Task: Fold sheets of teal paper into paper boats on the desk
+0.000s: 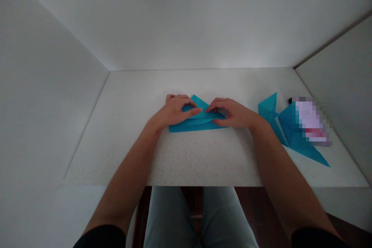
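A folded sheet of blue origami paper (197,124) lies flat on the white speckled tabletop (203,159), with a pointed flap rising in its middle. My left hand (174,110) rests on its left part, the thumb stretched across the fold. My right hand (232,113) presses on its right part, with the fingers and thumb closing on the paper from both sides. The hands nearly meet above the centre of the sheet and hide much of it.
To the right lie a folded blue paper shape (295,133) and a smaller blue paper point (269,106). A pixelated object (309,120) covers part of them, with a small black item (290,100) behind it. White walls surround the tabletop.
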The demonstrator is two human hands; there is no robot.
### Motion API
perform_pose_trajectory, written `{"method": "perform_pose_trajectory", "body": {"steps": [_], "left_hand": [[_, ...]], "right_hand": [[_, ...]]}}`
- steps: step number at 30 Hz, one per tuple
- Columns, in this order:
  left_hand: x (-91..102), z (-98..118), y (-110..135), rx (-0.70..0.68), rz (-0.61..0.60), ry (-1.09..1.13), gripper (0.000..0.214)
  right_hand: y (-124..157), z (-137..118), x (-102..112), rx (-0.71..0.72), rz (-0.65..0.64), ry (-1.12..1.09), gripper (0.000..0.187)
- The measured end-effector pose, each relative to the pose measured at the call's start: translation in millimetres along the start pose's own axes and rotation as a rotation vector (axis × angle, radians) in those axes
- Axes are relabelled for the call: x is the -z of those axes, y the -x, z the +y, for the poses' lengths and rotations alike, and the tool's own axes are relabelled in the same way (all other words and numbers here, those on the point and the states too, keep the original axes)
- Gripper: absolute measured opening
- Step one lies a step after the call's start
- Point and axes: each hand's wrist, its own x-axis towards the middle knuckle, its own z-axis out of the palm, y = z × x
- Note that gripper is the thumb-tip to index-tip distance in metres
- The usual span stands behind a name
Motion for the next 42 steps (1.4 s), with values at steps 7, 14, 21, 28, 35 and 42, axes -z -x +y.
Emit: {"method": "perform_pose_trajectory", "body": {"steps": [7,14,21,28,35,42], "left_hand": [[19.6,-11,8,-0.064,-0.061,0.113,0.051],[12.2,-22,1,-0.085,-0.008,0.088,0.032],[-1.2,-17,-3,-0.114,0.009,-0.051,0.028],[3.5,-20,2,-0.026,0.01,-0.13,0.042],[28.5,-47,15,0.121,-0.021,-0.168,0.053],[33.8,-45,20,0.133,-0.082,-0.168,0.047]], "right_hand": [[-3,8,-7,-0.092,0.145,0.071,0.024],[-4,15,-7,-0.074,0.17,0.137,0.021],[-14,-1,-26,-0.035,0.221,0.305,0.027],[-13,4,-27,-0.081,0.147,0.276,0.03],[12,36,3,-0.22,0.174,0.283,0.046],[15,34,8,-0.204,0.094,0.23,0.043]]}}
